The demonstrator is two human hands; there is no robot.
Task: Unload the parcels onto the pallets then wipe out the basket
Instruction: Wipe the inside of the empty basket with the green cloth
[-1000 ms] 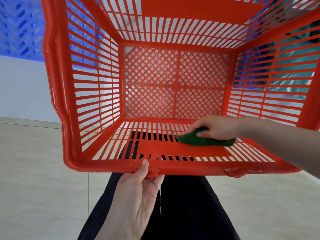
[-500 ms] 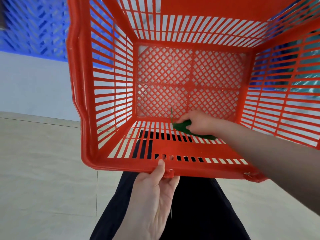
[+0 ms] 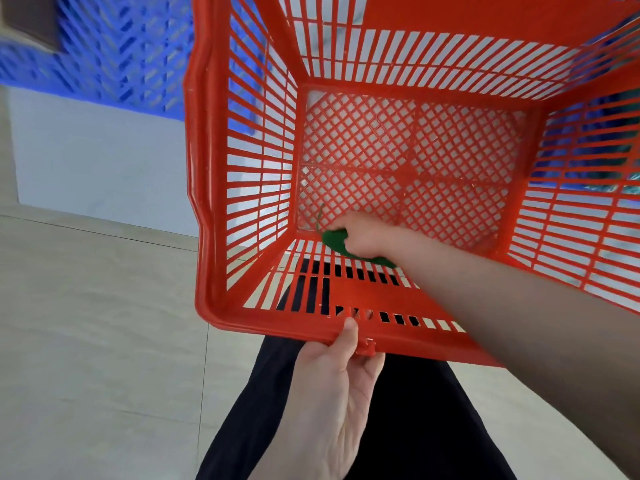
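A red plastic basket (image 3: 207, 188) with slatted walls and a lattice bottom is tipped toward me, its opening facing the camera. My left hand (image 3: 332, 386) grips its near rim from below, thumb over the edge. My right hand (image 3: 363, 237) reaches deep inside and holds a green cloth (image 3: 337, 241) against the near wall, at the corner where it meets the lattice bottom. No parcels lie inside the basket.
A blue plastic pallet (image 3: 114, 53) lies at the upper left on a white platform (image 3: 97, 168). More blue and something teal show through the basket's right wall. Beige floor tiles (image 3: 86, 358) spread below, and my dark trousers (image 3: 415, 410) are under the basket.
My right hand has slid the green cloth from the near wall's right side, leftward and deeper, to the bottom corner. The basket has shifted right in view. My left hand keeps its grip.
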